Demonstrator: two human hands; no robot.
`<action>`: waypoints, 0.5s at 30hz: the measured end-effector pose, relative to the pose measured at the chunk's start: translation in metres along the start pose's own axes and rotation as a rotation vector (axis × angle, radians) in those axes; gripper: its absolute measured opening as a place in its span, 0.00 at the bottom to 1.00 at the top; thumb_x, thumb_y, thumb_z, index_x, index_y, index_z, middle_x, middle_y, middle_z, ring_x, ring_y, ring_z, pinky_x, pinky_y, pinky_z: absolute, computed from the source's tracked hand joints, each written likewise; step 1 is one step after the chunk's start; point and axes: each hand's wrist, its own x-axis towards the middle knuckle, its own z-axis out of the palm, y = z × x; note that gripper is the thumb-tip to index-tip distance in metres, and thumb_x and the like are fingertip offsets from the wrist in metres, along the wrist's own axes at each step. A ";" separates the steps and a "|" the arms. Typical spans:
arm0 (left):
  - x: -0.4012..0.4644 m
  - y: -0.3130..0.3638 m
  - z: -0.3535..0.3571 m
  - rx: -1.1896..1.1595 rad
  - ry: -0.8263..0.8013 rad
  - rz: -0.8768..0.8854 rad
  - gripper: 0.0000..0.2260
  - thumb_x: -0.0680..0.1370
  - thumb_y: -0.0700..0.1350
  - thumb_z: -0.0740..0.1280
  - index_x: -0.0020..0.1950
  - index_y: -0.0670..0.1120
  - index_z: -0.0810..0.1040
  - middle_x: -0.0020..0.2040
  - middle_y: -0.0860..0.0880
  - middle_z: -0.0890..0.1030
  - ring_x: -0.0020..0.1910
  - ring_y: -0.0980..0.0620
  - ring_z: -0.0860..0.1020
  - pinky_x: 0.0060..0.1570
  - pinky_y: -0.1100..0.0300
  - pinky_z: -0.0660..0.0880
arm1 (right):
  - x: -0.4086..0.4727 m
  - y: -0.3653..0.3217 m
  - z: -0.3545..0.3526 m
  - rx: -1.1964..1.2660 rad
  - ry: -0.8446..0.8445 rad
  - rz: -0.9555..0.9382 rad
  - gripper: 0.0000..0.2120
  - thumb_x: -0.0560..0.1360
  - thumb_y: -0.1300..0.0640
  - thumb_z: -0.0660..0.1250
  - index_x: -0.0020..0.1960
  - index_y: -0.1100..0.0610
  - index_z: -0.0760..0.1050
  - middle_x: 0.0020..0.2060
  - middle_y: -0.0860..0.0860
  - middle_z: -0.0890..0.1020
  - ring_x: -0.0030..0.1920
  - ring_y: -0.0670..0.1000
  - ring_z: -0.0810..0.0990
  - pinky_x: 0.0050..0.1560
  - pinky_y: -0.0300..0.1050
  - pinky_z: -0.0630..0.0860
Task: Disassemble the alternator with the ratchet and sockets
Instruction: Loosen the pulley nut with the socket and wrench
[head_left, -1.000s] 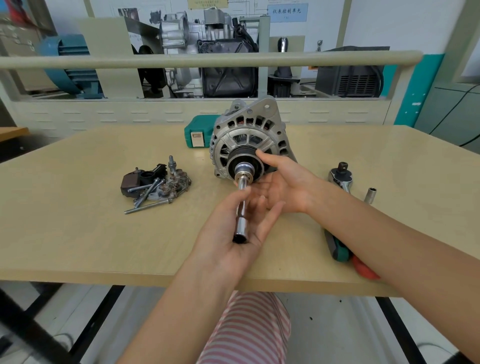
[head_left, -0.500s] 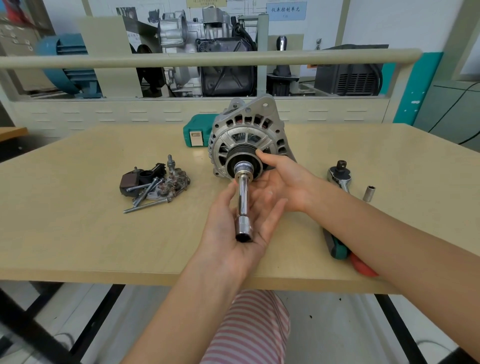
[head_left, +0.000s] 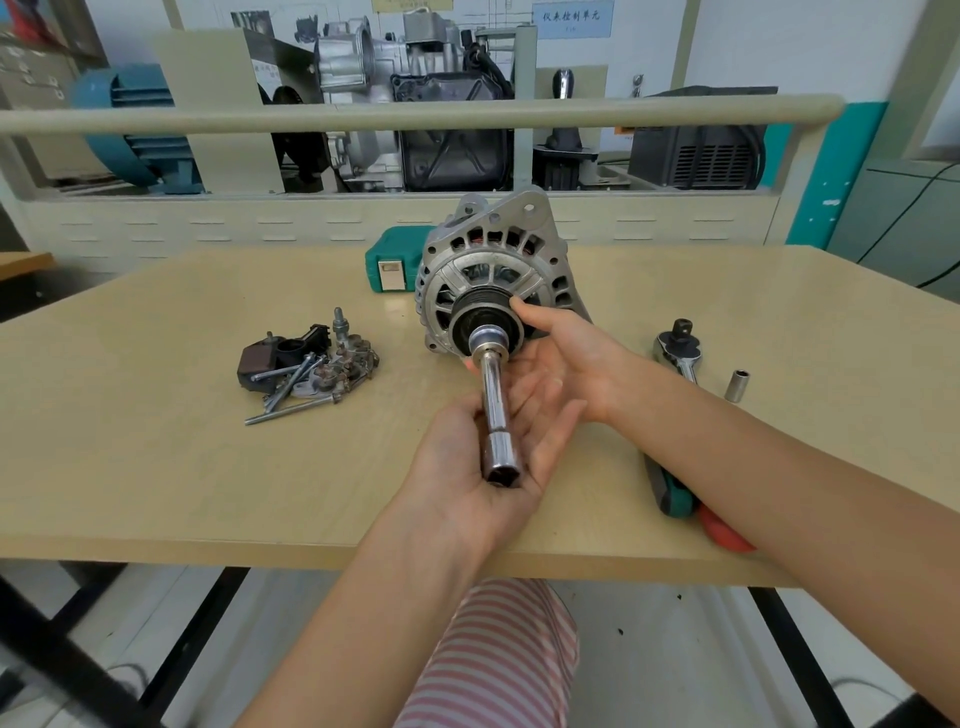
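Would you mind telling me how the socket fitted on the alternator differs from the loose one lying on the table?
The long socket sits on the alternator pulley, pointing toward the camera; the small socket stands alone on the table. The long socket is far longer and thicker. The left hand cradles the long one; nothing touches the small one. Both are shiny metal.
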 end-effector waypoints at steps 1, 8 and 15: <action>0.001 -0.001 0.000 0.019 0.010 0.023 0.15 0.80 0.46 0.62 0.47 0.34 0.79 0.37 0.40 0.82 0.30 0.47 0.82 0.21 0.54 0.77 | 0.000 0.000 0.000 0.015 -0.002 -0.007 0.22 0.77 0.45 0.60 0.50 0.65 0.75 0.36 0.59 0.82 0.33 0.54 0.82 0.34 0.43 0.80; 0.004 0.001 -0.007 0.129 0.058 0.155 0.03 0.74 0.33 0.66 0.40 0.36 0.76 0.30 0.44 0.77 0.29 0.54 0.78 0.21 0.62 0.76 | 0.002 0.000 -0.001 -0.003 0.003 -0.033 0.21 0.77 0.45 0.60 0.52 0.65 0.75 0.40 0.59 0.82 0.43 0.54 0.80 0.48 0.45 0.75; 0.001 0.011 -0.013 0.118 0.008 0.118 0.09 0.77 0.39 0.65 0.53 0.34 0.77 0.35 0.40 0.82 0.27 0.52 0.81 0.21 0.58 0.77 | 0.003 0.000 -0.002 0.030 -0.016 -0.013 0.22 0.76 0.46 0.63 0.54 0.65 0.76 0.42 0.60 0.83 0.50 0.56 0.80 0.53 0.47 0.76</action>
